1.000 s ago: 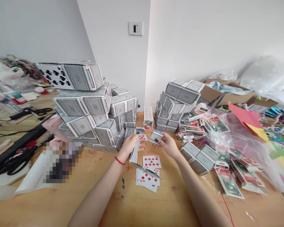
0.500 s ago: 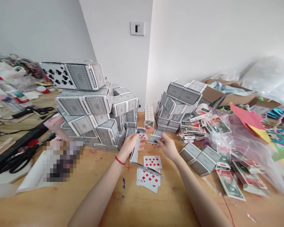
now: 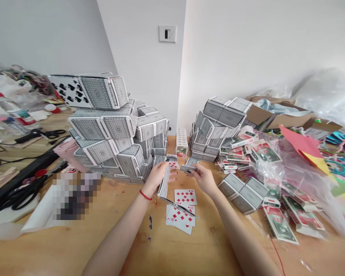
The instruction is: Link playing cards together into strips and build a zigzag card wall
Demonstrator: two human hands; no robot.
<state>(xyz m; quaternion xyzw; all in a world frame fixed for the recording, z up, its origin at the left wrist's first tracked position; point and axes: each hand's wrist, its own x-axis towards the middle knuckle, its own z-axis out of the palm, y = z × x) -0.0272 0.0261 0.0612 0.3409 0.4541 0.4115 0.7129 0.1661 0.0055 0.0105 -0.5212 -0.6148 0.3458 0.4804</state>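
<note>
left grip (image 3: 160,174) closed on a card strip (image 3: 163,188), thumb side up top; strip bends, runs down from the grip, then toward the right over the loose cards. right grip (image 3: 203,177) pinching a grey-backed card (image 3: 188,168) between thumb and fingers; card sticks out toward the left grip, bent or doubled, can't tell which. small gap between the two grips, not touching. diamonds card (image 3: 174,165) just beyond the left grip's fingers, face up. below and between both grips, on the tabletop (image 3: 115,241), a second diamonds card (image 3: 185,196), and nearer the body a loose card pile (image 3: 179,220), also red diamonds, partly covered by the strip end. dark scraps (image 3: 150,221) nearer the body than the left grip. big left stack (image 3: 115,128) of card-covered boxes beyond and left of left grip; right stack (image 3: 224,113) beyond right grip. card block (image 3: 244,193) just right of right grip, tilted. red and green packs (image 3: 280,224) farther right. red bracelet (image 3: 145,195) on the left wrist.
</note>
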